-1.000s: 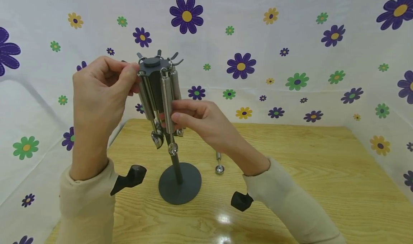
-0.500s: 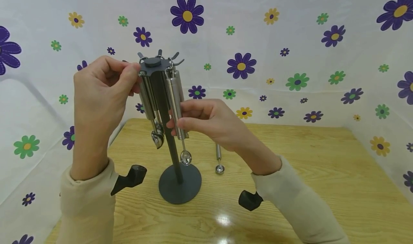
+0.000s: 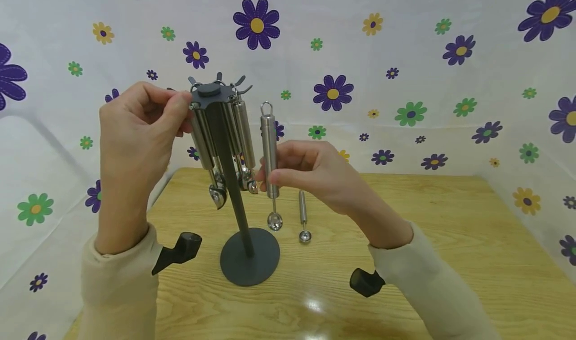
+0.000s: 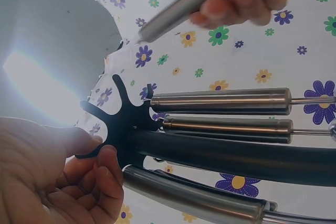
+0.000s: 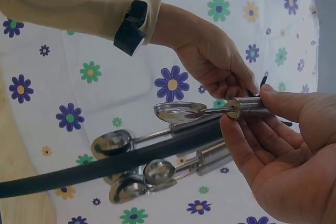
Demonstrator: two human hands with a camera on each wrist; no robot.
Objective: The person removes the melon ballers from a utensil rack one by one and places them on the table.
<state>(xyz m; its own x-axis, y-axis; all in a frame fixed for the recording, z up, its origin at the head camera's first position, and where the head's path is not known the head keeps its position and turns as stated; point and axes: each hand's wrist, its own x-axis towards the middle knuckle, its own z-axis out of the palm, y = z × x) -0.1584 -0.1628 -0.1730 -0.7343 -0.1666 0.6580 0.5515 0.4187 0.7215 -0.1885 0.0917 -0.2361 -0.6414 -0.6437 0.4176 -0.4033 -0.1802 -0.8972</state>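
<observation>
In the head view my left hand [image 3: 135, 125] pinches a hook arm at the top of a dark grey utensil stand [image 3: 233, 185]. The left wrist view shows thumb and finger on the hooked top plate [image 4: 123, 124]. My right hand [image 3: 319, 172] grips a steel melon baller [image 3: 270, 145] by its handle, right of the stand. Its hanging loop points up and its small bowl [image 5: 179, 113] faces down, apart from the hooks. Several similar steel utensils [image 3: 245, 135] hang from the stand, partly hidden behind its pole and one another.
Another small steel scoop [image 3: 303, 207] lies on the wooden table [image 3: 432, 260], to the right of the stand's round base [image 3: 249, 257]. A white cloth with printed flowers [image 3: 288, 55] hangs behind and along the sides.
My right hand has moved right, carrying the melon baller off the stand's hook. The scoop lying on the table shows more fully. My left hand stays on the stand's top.
</observation>
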